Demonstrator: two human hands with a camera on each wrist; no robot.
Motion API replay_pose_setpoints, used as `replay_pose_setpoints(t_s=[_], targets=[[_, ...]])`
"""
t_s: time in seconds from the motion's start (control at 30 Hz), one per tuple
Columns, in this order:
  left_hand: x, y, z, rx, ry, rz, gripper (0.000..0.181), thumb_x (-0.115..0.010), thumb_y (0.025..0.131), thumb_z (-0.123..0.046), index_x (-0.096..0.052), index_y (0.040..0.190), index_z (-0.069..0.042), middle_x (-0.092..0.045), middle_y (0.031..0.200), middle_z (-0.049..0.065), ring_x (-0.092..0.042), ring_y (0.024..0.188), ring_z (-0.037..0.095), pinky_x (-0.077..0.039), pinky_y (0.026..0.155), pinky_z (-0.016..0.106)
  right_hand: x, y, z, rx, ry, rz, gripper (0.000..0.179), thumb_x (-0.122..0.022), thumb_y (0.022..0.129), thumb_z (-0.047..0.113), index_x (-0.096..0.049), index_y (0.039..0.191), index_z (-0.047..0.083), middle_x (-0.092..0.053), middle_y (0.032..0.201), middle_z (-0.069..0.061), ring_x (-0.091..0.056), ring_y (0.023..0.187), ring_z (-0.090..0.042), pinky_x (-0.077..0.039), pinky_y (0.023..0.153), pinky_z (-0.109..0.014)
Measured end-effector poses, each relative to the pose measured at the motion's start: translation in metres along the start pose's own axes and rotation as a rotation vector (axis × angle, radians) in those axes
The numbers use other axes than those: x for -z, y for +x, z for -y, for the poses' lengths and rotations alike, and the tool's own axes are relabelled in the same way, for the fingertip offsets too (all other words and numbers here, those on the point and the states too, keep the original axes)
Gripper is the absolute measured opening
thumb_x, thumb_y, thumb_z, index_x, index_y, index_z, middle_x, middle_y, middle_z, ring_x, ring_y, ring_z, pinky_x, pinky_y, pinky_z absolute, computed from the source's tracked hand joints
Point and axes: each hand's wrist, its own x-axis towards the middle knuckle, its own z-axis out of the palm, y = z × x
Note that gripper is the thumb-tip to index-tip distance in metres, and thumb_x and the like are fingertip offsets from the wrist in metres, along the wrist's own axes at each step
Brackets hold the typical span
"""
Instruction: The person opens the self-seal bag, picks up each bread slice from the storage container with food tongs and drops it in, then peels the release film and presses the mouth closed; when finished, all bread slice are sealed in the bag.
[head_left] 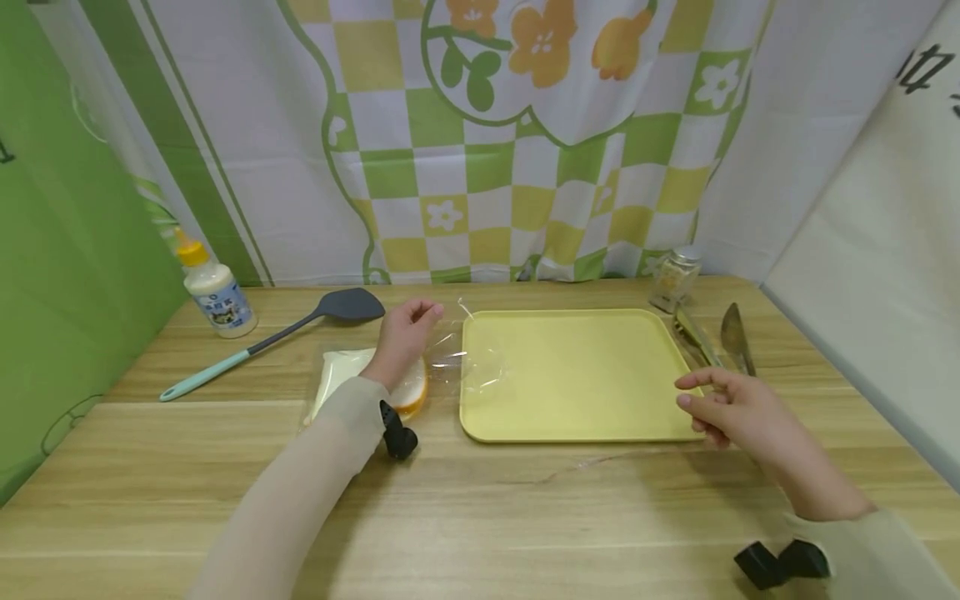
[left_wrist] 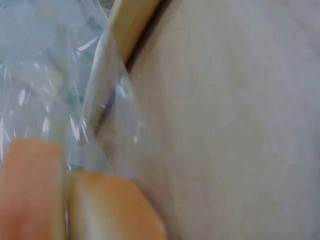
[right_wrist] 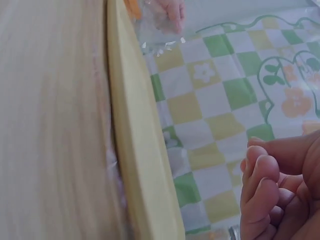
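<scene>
My left hand (head_left: 405, 340) pinches the gathered end of a clear plastic bag (head_left: 448, 360), just left of the tray. Below that hand lies bread (head_left: 412, 392) with a white face and orange-brown crust, partly hidden by my wrist. Left of it is a pale flat square (head_left: 341, 371) in clear wrapping. Loose film of the bag overlaps the left end of a yellow tray (head_left: 570, 375). In the left wrist view, crust (left_wrist: 117, 205) shows under the film. Over the tray's right front corner, my right hand (head_left: 731, 407) hovers with loosely bent fingers and nothing visible between them.
A spatula (head_left: 348, 305) and a squeeze bottle (head_left: 221, 300) with a yellow cap lie and stand at the left. Behind my right hand are metal tongs (head_left: 697, 335), a knife (head_left: 737, 337) and a glass jar (head_left: 675, 282). A thin clear strip (head_left: 592, 462) crosses the table before the tray.
</scene>
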Motion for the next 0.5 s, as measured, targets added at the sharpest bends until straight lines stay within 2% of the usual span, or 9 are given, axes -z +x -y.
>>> replay_pose_setpoints(t_s=[0.13, 0.23, 0.4, 0.5], targets=[[0.004, 0.001, -0.01, -0.015, -0.01, -0.034, 0.025, -0.059, 0.091, -0.023, -0.066, 0.095, 0.001, -0.059, 0.084, 0.006, -0.048, 0.076, 0.015, -0.042, 0.068, 0.025, -0.004, 0.006, 0.015, 0.005, 0.009, 0.004, 0.042, -0.054, 0.095, 0.024, -0.046, 0.121, -0.007, -0.051, 0.062, -0.001, -0.047, 0.051, -0.009, -0.046, 0.051, -0.026], [0.008, 0.002, -0.019, -0.025, -0.028, -0.054, 0.024, -0.06, 0.091, -0.022, -0.066, 0.097, 0.0, -0.063, 0.091, 0.009, -0.051, 0.08, 0.015, -0.043, 0.071, 0.025, -0.01, 0.012, 0.024, 0.026, 0.028, 0.004, 0.039, -0.054, 0.095, 0.022, -0.047, 0.119, -0.007, -0.053, 0.063, -0.002, -0.048, 0.052, -0.009, -0.045, 0.05, -0.025], [0.021, 0.004, -0.036, -0.105, -0.05, -0.117, 0.023, -0.06, 0.091, -0.02, -0.066, 0.097, 0.002, -0.064, 0.093, 0.014, -0.052, 0.081, 0.015, -0.043, 0.071, 0.024, -0.018, 0.02, 0.035, 0.05, 0.072, 0.01, 0.036, -0.055, 0.094, 0.02, -0.049, 0.117, -0.007, -0.054, 0.064, -0.003, -0.049, 0.052, -0.008, -0.045, 0.049, -0.024], [0.032, 0.004, -0.05, -0.153, -0.071, -0.167, 0.023, -0.06, 0.091, -0.02, -0.066, 0.095, 0.003, -0.063, 0.087, 0.01, -0.05, 0.076, 0.012, -0.041, 0.068, 0.022, -0.023, 0.022, 0.04, 0.048, 0.095, 0.019, 0.035, -0.056, 0.094, 0.02, -0.05, 0.115, -0.007, -0.054, 0.064, -0.002, -0.049, 0.052, -0.008, -0.045, 0.049, -0.023]])
